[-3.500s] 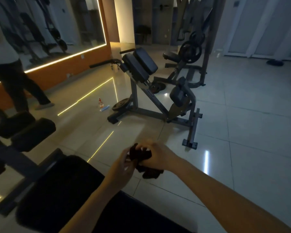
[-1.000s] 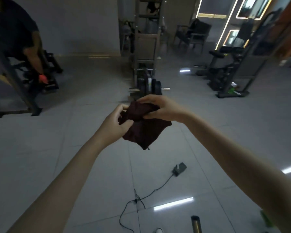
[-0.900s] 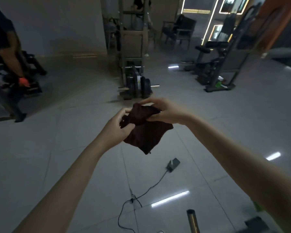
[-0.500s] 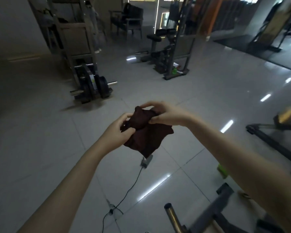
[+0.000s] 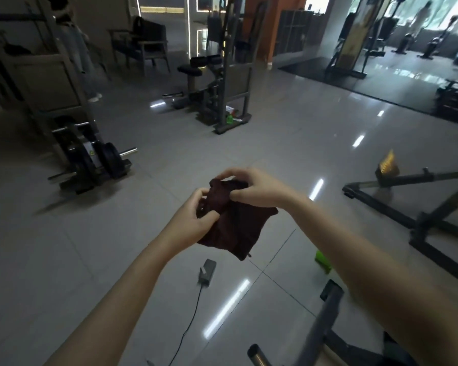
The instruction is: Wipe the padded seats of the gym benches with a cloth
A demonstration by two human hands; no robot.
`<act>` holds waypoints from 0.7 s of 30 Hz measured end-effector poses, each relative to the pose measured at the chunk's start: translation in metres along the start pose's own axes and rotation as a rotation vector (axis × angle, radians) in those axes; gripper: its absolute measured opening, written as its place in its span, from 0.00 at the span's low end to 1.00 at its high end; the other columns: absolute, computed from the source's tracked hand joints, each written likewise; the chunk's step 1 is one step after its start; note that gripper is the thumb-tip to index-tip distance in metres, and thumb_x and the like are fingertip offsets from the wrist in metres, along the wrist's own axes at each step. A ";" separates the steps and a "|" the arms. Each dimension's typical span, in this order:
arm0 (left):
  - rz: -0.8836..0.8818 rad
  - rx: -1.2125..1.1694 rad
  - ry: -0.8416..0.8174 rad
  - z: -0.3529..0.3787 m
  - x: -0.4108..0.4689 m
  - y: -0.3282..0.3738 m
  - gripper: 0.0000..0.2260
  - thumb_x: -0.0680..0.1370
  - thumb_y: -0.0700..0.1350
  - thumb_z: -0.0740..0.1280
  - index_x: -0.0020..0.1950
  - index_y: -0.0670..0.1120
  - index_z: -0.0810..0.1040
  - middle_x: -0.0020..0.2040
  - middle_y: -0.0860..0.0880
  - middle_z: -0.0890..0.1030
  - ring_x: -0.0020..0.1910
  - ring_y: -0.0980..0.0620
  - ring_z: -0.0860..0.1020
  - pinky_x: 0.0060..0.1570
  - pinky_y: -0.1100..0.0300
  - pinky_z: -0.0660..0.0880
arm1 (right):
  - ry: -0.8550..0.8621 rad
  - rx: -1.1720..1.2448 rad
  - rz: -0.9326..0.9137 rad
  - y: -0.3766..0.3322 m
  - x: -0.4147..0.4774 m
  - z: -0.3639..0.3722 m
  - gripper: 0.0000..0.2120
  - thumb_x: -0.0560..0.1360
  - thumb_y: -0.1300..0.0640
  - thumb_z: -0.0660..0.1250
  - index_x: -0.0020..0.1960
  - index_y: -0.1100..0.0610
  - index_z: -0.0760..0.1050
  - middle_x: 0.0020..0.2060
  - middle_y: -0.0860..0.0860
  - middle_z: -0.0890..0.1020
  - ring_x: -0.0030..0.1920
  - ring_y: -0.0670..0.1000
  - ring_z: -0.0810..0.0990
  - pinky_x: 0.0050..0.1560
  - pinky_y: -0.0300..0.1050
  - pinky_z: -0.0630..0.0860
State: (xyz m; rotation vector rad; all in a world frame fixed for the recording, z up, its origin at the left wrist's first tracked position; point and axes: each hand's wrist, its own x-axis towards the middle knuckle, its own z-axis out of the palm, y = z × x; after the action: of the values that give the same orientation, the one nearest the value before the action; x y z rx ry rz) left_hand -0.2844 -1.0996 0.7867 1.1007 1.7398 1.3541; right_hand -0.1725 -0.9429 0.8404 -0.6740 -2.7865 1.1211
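Grey tiled floor point(image 5: 64, 260), one dark red cloth point(image 5: 238, 228) mid-frame held above it, my two hands on it, left hand point(image 5: 191, 223) pinching its left edge, right hand point(image 5: 259, 188) pinching its bunched top, one charger point(image 5: 208, 269) on the tiles below, one padded machine point(image 5: 212, 96) upper centre, one chair point(image 5: 146, 46) behind it.

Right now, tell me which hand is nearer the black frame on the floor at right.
Right. The right hand pinches the cloth on the side toward the black frame; the left hand grips it on the far side, farther off.
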 end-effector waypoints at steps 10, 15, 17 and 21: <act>0.068 -0.032 -0.320 -0.030 0.079 -0.014 0.12 0.79 0.38 0.65 0.58 0.54 0.73 0.51 0.48 0.81 0.51 0.52 0.82 0.51 0.48 0.81 | 0.143 -0.086 0.201 0.006 0.038 -0.011 0.19 0.73 0.57 0.65 0.62 0.42 0.76 0.56 0.48 0.82 0.52 0.49 0.80 0.54 0.48 0.79; 0.145 -0.028 -0.410 -0.093 0.121 -0.020 0.13 0.79 0.39 0.64 0.59 0.55 0.73 0.52 0.49 0.81 0.48 0.54 0.83 0.48 0.53 0.82 | 0.274 -0.070 0.264 -0.030 0.087 0.000 0.19 0.74 0.59 0.65 0.62 0.44 0.77 0.53 0.47 0.82 0.50 0.47 0.80 0.50 0.43 0.79; 0.152 -0.044 -0.434 -0.122 0.135 -0.020 0.13 0.79 0.38 0.64 0.59 0.54 0.73 0.51 0.48 0.81 0.48 0.53 0.83 0.48 0.53 0.82 | 0.327 -0.050 0.277 -0.048 0.110 0.005 0.19 0.74 0.59 0.65 0.61 0.44 0.77 0.52 0.46 0.82 0.50 0.47 0.80 0.51 0.45 0.80; 0.187 -0.008 -0.480 -0.180 0.159 -0.019 0.13 0.80 0.39 0.64 0.60 0.54 0.74 0.51 0.47 0.81 0.48 0.52 0.83 0.45 0.54 0.82 | 0.403 -0.018 0.294 -0.077 0.155 0.020 0.20 0.70 0.54 0.64 0.61 0.44 0.78 0.53 0.47 0.82 0.51 0.47 0.80 0.51 0.45 0.79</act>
State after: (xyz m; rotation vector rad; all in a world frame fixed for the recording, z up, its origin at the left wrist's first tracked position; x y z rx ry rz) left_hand -0.5140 -1.0318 0.8105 1.4714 1.3057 1.0825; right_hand -0.3449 -0.9401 0.8619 -1.1927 -2.4103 0.8752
